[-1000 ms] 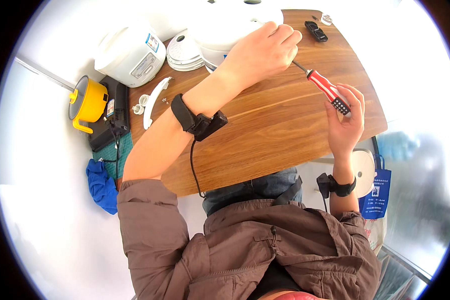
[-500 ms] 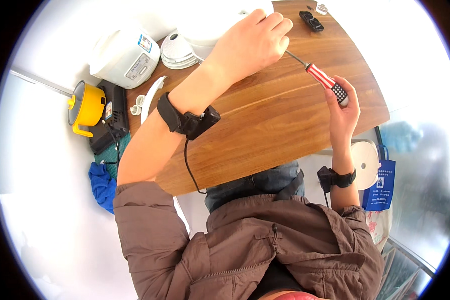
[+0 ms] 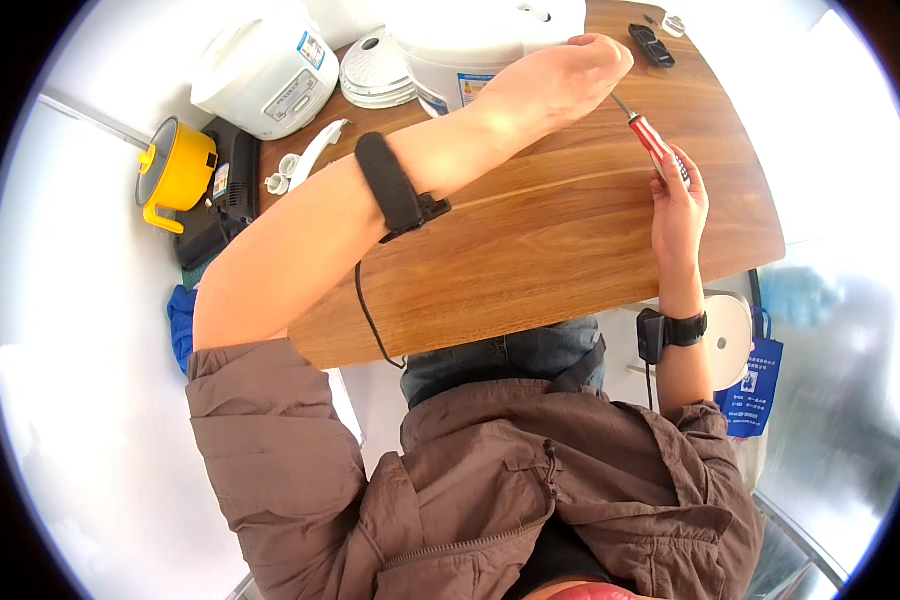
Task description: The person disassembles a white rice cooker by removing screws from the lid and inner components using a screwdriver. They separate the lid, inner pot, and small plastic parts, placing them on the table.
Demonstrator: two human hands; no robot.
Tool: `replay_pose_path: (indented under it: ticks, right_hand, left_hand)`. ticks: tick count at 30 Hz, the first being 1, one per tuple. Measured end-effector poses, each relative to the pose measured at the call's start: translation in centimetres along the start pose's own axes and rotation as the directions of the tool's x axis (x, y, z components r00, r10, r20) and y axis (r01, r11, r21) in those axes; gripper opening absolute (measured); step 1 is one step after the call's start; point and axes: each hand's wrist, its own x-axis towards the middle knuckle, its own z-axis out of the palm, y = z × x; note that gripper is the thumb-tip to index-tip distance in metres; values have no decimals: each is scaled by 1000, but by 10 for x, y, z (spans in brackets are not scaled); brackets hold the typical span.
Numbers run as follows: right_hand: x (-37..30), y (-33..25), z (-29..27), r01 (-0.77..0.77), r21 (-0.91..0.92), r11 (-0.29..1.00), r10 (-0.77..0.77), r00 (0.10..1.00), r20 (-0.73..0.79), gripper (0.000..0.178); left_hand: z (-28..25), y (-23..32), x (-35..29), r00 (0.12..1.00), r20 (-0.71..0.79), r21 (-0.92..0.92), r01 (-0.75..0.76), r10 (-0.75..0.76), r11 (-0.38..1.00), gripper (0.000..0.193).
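A screwdriver with a red, white and dark patterned handle (image 3: 648,136) slants over the right part of the wooden table (image 3: 530,250). My right hand (image 3: 679,208) is closed around the lower end of that handle. Its thin metal shaft runs up and left to my left hand (image 3: 582,75), whose fingers are curled closed. The tip is hidden behind those fingers, and I cannot see what they hold. Just beyond my left hand stands a large white appliance body (image 3: 435,50) with a label on its side, partly covered by my forearm.
A white rice cooker (image 3: 305,75), flat white perforated parts (image 3: 375,72), a curved white strip (image 3: 320,143) and small white cups (image 3: 282,172) line the left back. Further left is a yellow pot (image 3: 188,165). A small black object (image 3: 652,45) lies at the far right edge.
My left hand has shifted right and slightly down, its wrist turned. My right hand has moved slightly left, with the screwdriver's handle now up and right. The whole view has shifted a little.
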Motion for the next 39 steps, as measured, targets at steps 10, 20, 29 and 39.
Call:
replay_pose_path:
  ticks: [10,20,29,39]
  right_hand:
    - [55,15,12,-15,226,974,44,991,-126,28]
    - [57,29,25,60,188,980,-30,987,-156,28]
    - [50,25,33,65,142,988,-49,992,-114,30]
    - [52,28,31,45,101,994,-35,994,-100,33]
  left_hand:
    - [2,9,-3,999,0,-76,35,-35,997,9]
    - [-9,18,19,959,259,-455,229,-118,861,40]
    - [6,1,2,971,-77,-406,177,-227,896,2]
    - [8,-3,2,979,-45,-526,146,-199,838,6]
